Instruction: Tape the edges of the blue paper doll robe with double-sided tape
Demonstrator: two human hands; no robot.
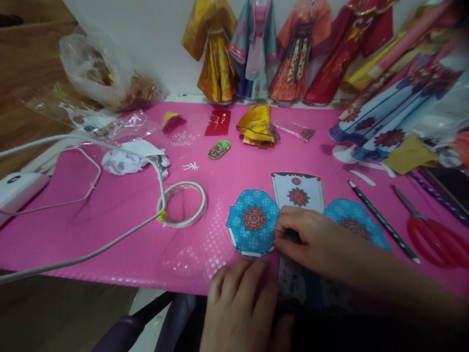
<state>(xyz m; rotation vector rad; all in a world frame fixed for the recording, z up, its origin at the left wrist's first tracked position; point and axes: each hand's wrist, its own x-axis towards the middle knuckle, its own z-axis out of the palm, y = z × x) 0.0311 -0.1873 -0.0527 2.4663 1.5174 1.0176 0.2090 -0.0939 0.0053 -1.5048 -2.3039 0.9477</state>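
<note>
A blue patterned paper cut-out with a red flower lies on the pink table, white strips of tape along its lower edges. At its right edge, my right hand has thumb and forefinger pinched together; what is between them is too small to make out. My left hand rests at the table's front edge just below the cut-out, fingers lying loosely bent and holding nothing visible. Behind my right hand are a white paper piece with a red flower and a second blue cut-out, partly covered by my forearm.
A tape roll sits left, crossed by a white cable. Right are a pencil and red-handled scissors. Behind lie a green case of beads, a red packet and yellow cloth; doll dresses stand along the wall.
</note>
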